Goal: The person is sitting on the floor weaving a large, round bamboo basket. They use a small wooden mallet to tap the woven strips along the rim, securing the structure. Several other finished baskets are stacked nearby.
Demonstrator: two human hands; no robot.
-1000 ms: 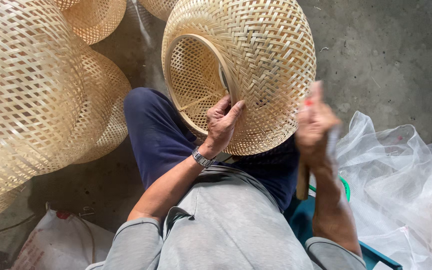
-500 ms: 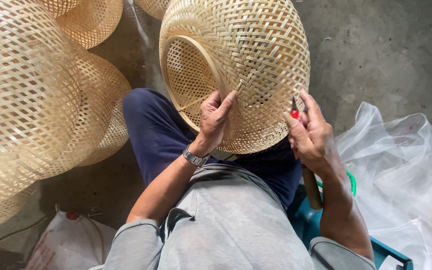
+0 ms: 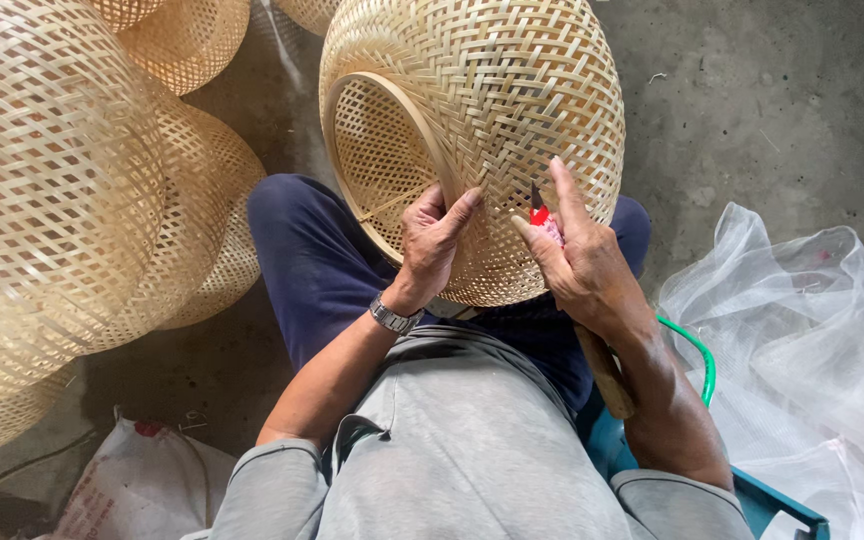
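Woven bamboo basket (image 3: 492,120) rests on our lap, its rim pinched in our left hand (image 3: 432,245). Our right hand (image 3: 582,265) is clamped on a knife (image 3: 538,205) touching the weave; we judge trimming is underway, needing short, careful cuts.

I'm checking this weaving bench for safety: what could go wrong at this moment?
1. The blade in the right hand points at the woven basket close to the left hand; a slip could cut its thumb.
2. The basket rests on the lap, steadied only by the left hand at the rim; it may roll.
3. The clear plastic sheet beside the knee could snag the tool's handle.
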